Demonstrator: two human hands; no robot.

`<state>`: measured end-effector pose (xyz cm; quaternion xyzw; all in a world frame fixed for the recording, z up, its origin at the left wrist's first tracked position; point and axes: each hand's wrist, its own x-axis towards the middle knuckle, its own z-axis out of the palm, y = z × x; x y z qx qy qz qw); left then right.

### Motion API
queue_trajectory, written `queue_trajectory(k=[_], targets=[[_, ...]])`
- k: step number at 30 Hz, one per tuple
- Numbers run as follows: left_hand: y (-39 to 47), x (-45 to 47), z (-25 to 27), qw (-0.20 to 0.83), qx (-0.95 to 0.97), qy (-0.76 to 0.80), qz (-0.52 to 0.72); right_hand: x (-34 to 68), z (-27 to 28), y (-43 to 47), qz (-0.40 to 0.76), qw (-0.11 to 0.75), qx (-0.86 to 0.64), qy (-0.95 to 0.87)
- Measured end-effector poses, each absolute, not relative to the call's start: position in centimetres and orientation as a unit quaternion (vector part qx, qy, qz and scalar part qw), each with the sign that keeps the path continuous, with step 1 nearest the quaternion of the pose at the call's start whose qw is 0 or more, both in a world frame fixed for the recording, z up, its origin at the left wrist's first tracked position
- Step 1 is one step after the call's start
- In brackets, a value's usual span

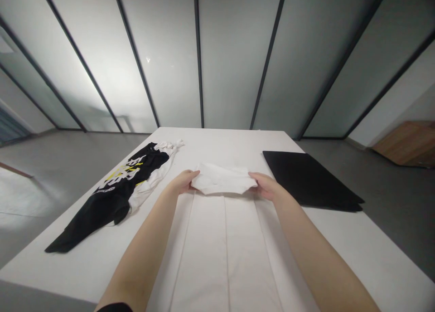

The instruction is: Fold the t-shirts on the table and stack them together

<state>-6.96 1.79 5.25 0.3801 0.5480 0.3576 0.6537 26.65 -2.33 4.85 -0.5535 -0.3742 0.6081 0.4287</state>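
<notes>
A plain white garment (222,178) is stretched between both hands above the middle of the table; its exact kind does not show. My left hand (185,181) pinches its left edge, thumb on top and fingers curled under. At the opposite edge, my right hand (267,185) grips it the same way. Below, white fabric with long lengthwise creases (207,253) runs toward me between my forearms. Whether that fabric and the held piece are one garment I cannot tell.
On the left side of the white table (217,142) lies a black garment (142,164) with white and yellow lettering, beside crumpled white cloth (144,192). Flat black panels (306,178) lie stacked at the right edge, their corner overhanging. Behind stands a frosted glass wall (231,53).
</notes>
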Motion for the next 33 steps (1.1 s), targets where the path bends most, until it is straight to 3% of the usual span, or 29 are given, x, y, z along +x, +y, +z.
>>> queue_trajectory(k=[3, 9, 14, 17, 22, 25, 28, 30, 33], targets=[[1.7, -6.3, 4.2, 0.665, 0.342, 0.576, 0.330, 26.1, 4.1, -2.6, 0.638, 0.417, -0.548, -0.345], [1.4, -6.3, 3.9, 0.675, 0.390, 0.541, 0.316, 25.1, 4.0, -2.9, 0.558, 0.441, -0.605, -0.357], [0.4, -9.4, 4.2, 0.754, 0.480, 0.426, 0.138, 27.8, 6.0, -4.6, 0.643, 0.262, -0.505, -0.513], [0.2, -10.4, 3.8, 0.763, 0.475, 0.437, 0.030, 29.7, 6.8, -5.4, 0.693, 0.146, -0.461, -0.534], [0.6, -9.2, 3.1, 0.727, 0.486, 0.484, 0.026, 29.4, 5.7, -5.1, 0.662, 0.077, -0.513, -0.542], [0.8, -7.9, 3.2, 0.699, 0.488, 0.503, 0.142, 27.7, 4.8, -4.5, 0.630, 0.147, -0.540, -0.539], [1.2, -6.6, 3.5, 0.631, 0.477, 0.512, 0.333, 25.8, 4.3, -3.9, 0.540, 0.353, -0.554, -0.526], [1.5, -6.0, 3.5, 0.598, 0.461, 0.508, 0.415, 25.0, 4.2, -3.7, 0.509, 0.439, -0.545, -0.502], [1.7, -5.8, 3.6, 0.621, 0.435, 0.509, 0.408, 24.5, 4.3, -3.8, 0.564, 0.414, -0.544, -0.464]])
